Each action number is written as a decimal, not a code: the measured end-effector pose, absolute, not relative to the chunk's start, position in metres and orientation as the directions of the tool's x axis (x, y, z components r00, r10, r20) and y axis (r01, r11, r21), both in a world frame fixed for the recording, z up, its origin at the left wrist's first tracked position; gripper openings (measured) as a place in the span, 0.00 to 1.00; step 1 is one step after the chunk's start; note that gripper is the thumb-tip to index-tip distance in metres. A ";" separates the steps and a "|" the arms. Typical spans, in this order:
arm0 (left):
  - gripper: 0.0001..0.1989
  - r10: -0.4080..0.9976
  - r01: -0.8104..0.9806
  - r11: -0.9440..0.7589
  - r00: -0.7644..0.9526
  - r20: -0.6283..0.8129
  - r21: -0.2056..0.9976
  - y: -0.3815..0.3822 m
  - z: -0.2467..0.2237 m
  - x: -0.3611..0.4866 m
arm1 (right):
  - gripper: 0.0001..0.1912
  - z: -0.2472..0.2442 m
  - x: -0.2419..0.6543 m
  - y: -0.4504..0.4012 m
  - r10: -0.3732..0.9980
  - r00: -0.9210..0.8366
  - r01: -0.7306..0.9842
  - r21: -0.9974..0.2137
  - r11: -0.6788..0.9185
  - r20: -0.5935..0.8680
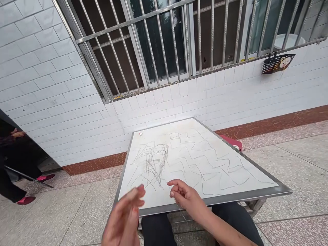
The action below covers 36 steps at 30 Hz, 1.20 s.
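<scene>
My left hand (125, 217) is raised over the near left corner of a white-topped table (189, 157). Its fingers are bent and apart from the thumb, with nothing visible between them. Over the near edge, my right hand (188, 198) has loosely curled fingers, the index reaching forward above the thumb; it too appears to hold nothing. Thin dark scribbled lines (156, 160) crowd the left half of the tabletop, and zigzag lines run across the right half. A tiny white and red item (140, 134) lies at the far left corner.
A tiled wall (159, 109) with a barred window (164, 44) stands behind the table. A black basket (278, 64) hangs from the bars. A red stool (232, 141) is partly hidden beyond the table's right edge. At far left a person (15, 164) stands in a doorway.
</scene>
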<state>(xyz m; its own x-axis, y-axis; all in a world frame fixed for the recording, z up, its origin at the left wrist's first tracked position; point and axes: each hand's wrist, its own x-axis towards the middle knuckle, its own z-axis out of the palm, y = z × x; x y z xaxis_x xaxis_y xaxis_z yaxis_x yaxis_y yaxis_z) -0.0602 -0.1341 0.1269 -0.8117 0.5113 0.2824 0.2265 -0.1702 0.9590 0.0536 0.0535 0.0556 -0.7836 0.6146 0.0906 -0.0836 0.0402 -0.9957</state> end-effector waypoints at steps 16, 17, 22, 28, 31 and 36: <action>0.23 0.703 -0.083 -0.189 -0.707 0.076 0.979 -0.084 0.131 -0.058 | 0.15 0.082 0.083 0.031 0.574 -0.805 -0.102 -0.988 0.113 0.149; 0.22 0.708 -0.084 -0.184 -0.703 0.072 0.979 -0.083 0.131 -0.055 | 0.14 0.082 0.083 0.030 0.591 -0.787 -0.082 -0.980 0.184 0.177; 0.22 0.724 -0.099 -0.167 -0.688 0.054 0.981 -0.081 0.128 -0.047 | 0.16 0.078 0.083 0.024 0.595 -0.696 0.060 -0.792 0.607 0.403; 0.22 0.710 -0.126 -0.180 -0.703 0.040 0.976 -0.075 0.118 -0.046 | 0.17 0.074 0.085 0.023 0.549 -0.692 0.135 -0.663 0.737 0.470; 0.22 0.637 -0.050 -0.184 -0.767 0.080 0.982 -0.071 0.111 -0.047 | 0.16 0.077 0.087 0.023 0.546 -0.706 0.067 -0.726 0.685 0.451; 0.24 0.478 0.298 -0.167 -0.809 0.342 0.940 -0.073 0.109 -0.050 | 0.12 0.081 0.089 0.024 0.563 -0.796 -0.081 -0.961 0.264 0.222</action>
